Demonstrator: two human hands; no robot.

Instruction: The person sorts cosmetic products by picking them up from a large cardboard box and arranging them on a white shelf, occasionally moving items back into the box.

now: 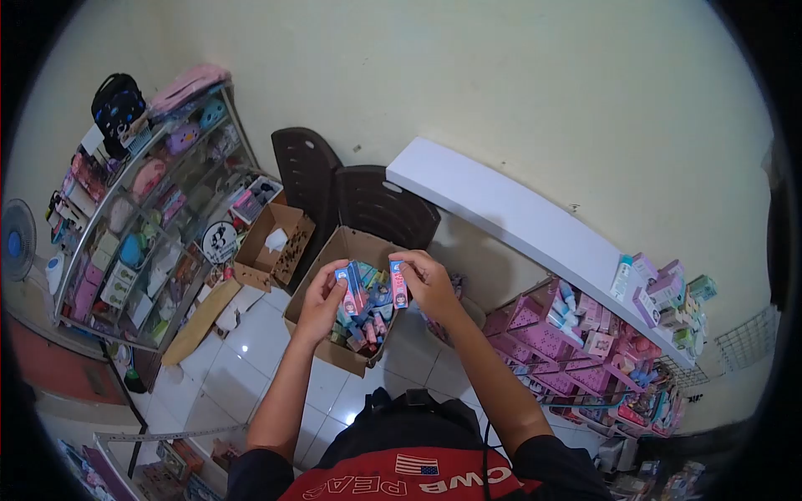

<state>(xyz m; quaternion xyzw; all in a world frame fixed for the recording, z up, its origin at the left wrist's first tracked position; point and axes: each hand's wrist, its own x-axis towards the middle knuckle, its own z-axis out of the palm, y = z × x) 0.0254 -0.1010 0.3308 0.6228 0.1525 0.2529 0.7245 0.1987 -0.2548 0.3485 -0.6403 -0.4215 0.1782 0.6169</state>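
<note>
Evidently both hands are occupied: the person's left grip (321,306) is clamped on a small pink-and-blue box (347,292), fingers behind it and thumb near its edge. Likewise, the right grip (422,280) is closed on a second box (398,285) in similar colours, held roughly upright. The two boxes are apart, with a gap between them, both held above a big open carton (342,357) on the tiled floor (334,391). The second box is nearer the carton's right side. Inside the carton lies a jumble of small packs (368,331), mostly blue, green and pink, too small to read.

Left of the carton stands a smaller open box, the brown box (256,274), with something white (276,240) in it. Dark brown chairs (386,199) are behind, by the wall. On the far left, a glass case (125,225) holds assorted goods, with a black backpack (117,104) on top. To the right, a long white shelf (510,204) runs along the wall, bearing a bottle (621,275) and small cartons (666,290) at its near end. Below it are pink baskets (528,319) filled with goods.
</note>
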